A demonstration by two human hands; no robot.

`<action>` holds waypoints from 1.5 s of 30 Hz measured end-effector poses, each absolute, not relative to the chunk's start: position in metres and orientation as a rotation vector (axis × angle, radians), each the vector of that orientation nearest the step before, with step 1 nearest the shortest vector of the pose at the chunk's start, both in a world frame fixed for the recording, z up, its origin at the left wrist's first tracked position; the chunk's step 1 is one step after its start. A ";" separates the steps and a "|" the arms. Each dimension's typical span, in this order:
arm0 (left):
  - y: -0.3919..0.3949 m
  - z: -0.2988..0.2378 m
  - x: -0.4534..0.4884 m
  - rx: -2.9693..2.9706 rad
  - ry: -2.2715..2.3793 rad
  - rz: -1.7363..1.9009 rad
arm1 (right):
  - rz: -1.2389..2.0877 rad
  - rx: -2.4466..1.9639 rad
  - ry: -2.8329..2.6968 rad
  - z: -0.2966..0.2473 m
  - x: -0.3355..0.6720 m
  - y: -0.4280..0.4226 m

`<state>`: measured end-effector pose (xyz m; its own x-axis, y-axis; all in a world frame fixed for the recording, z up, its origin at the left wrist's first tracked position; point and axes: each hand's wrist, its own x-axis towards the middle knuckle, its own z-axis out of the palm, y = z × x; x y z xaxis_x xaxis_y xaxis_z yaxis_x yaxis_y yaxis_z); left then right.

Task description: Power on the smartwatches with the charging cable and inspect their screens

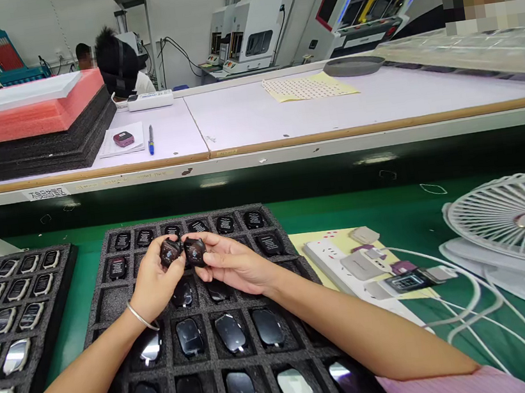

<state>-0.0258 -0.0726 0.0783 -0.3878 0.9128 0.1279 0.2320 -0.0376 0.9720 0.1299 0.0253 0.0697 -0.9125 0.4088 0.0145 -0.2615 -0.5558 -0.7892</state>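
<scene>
My left hand (154,281) pinches a small dark watch body (170,251) between thumb and fingers. Right beside it, my right hand (233,265) grips a second dark watch body (195,251). Both pieces are held side by side, nearly touching, above a black foam tray (101,295) whose pockets hold several more watch bodies, some face up and some showing their backs. A thin bracelet sits on my left wrist.
A second foam tray (11,307) of watch bodies lies at the left. A power strip (343,263) with plugs and cables lies at the right, and a white fan (517,221) beyond it. A raised shelf holds stacked foam (26,131), a pen (151,139) and paper. Other people sit far behind.
</scene>
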 end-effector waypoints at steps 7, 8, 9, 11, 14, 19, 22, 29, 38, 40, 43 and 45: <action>-0.072 0.079 -0.026 1.214 1.630 1.480 | 2.470 -0.231 -1.201 0.071 0.129 0.024; -0.072 0.079 -0.025 1.208 1.627 1.477 | 2.470 -0.230 -1.198 0.070 0.129 0.024; -0.073 0.080 -0.025 1.203 1.624 1.474 | 2.470 -0.230 -1.197 0.070 0.130 0.024; -0.073 0.080 -0.025 1.196 1.622 1.470 | 2.469 -0.231 -1.197 0.070 0.130 0.025; -0.073 0.079 -0.026 1.200 1.616 1.472 | 2.467 -0.225 -1.211 0.069 0.130 0.025; -0.072 0.078 -0.026 1.193 1.612 1.478 | 2.469 -0.226 -1.211 0.070 0.130 0.024; -0.073 0.079 -0.026 1.176 1.601 1.473 | 2.470 -0.234 -1.199 0.071 0.130 0.024; -0.073 0.082 -0.025 1.154 1.598 1.480 | 2.477 -0.197 -1.218 0.070 0.130 0.025; -0.075 0.095 -0.023 0.753 1.418 1.524 | 2.462 -0.371 -1.128 0.073 0.129 0.033; -0.075 0.097 -0.023 0.715 1.355 1.543 | 2.448 -0.410 -1.111 0.074 0.129 0.035; -0.076 0.097 -0.024 0.712 1.296 1.546 | 2.393 -0.445 -1.134 0.073 0.130 0.036; -0.076 0.097 -0.024 0.723 1.280 1.543 | 2.347 -0.460 -1.161 0.072 0.130 0.036</action>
<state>-0.0243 -0.0761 0.0968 -0.3555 0.9252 -0.1324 -0.3011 0.0208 0.9534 0.1299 0.0364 0.0716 -0.8291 0.5525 -0.0852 -0.2675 -0.5260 -0.8073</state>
